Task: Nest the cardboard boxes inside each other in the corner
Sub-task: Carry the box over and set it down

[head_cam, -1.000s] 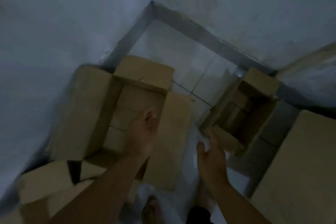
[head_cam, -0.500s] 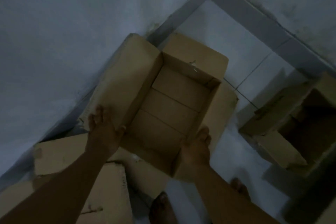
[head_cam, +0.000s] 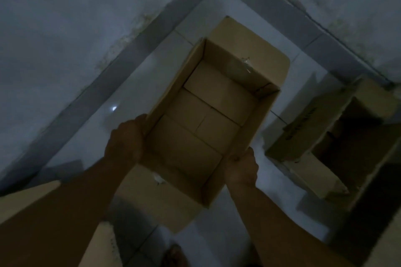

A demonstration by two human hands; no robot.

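Dim shot, so details are rough. A cardboard piece (head_cam: 30, 199) is seen at far left. The open box (head_cam: 208, 119) is held up over the floor (head_cam: 134, 93) near the corner, gripped by the left hand (head_cam: 125, 143) and right hand (head_cam: 242, 168) at its side walls. Nothing's nested in it yet. A second open box (head_cam: 338, 143) is parked at right, probably next.

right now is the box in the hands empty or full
Empty: the held box is open-topped, with only its bare bottom flaps showing between the left hand and right hand.
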